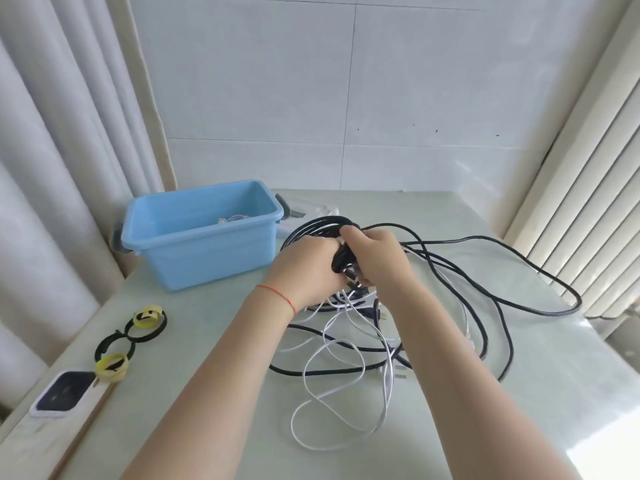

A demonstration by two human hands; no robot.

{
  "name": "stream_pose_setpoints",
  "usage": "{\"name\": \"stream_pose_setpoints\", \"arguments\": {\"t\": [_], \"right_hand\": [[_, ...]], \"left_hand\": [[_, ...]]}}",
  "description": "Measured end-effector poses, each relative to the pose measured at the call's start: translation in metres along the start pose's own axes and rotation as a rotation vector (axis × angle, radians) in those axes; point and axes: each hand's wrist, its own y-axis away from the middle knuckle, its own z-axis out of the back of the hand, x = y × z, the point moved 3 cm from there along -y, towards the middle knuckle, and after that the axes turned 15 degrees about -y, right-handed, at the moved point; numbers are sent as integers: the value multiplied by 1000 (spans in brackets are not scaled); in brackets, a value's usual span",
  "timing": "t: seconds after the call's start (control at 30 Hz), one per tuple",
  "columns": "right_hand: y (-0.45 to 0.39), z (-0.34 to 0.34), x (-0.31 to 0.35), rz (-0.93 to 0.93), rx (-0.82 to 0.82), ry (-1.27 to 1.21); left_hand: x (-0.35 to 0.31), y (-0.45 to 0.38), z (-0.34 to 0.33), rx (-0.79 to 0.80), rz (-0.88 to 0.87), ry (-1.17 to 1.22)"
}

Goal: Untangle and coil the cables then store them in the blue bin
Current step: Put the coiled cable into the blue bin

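Lying loose at lower centre, the white cable [341, 403] loops over the table [519, 427], tangled with black strands. Phone [64, 393] at lower left edge, velcro ties [133, 336] just above it, black rings with yellow tabs. Mid-frame, both hands meet on the black cable [485, 268]: left hand [304, 268] curled round the gathered coil, right hand [375, 258] wrapped over the same bundle, fingers closed on it. Coil loops arc up behind the hands; long slack trails to the right of frame, on the table. Blue bin [204, 233] upper left of the hands, near the coil, something white already inside. Judgement: black cable looks thick, springy, fairly stiff, coil will want to spring open, so hold across all turns at one spot. White cable looks thin, limp, light; lift by a plug end to pull free.
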Motion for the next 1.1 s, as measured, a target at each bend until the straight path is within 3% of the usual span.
{"name": "stream_pose_setpoints", "arguments": {"t": [0.07, 0.17, 0.4, 0.73, 0.8, 0.93, 1.03, 1.1], "right_hand": [[-3, 8, -3, -82, -1, -173], [-3, 17, -2, -129, 11, -312], [-3, 25, 1, -159, 58, -387], [-3, 25, 4, -160, 88, -419], [-3, 25, 2, -174, 59, -399], [-2, 19, -1, -190, 73, -405], [-2, 15, -1, -196, 58, -434], [-2, 14, 1, -210, 94, -469]], "left_hand": [[4, -1, 0, -136, -34, -131], [7, -3, -5, -199, -87, -41], [-5, 3, -7, 55, -111, 487], [-5, 3, -8, 226, -196, 692], [-8, 2, -5, 173, -132, 616], [-15, 1, 0, -124, 51, 230], [-10, -1, -4, -227, 127, 232], [1, -5, -6, -261, 211, 397]]}}
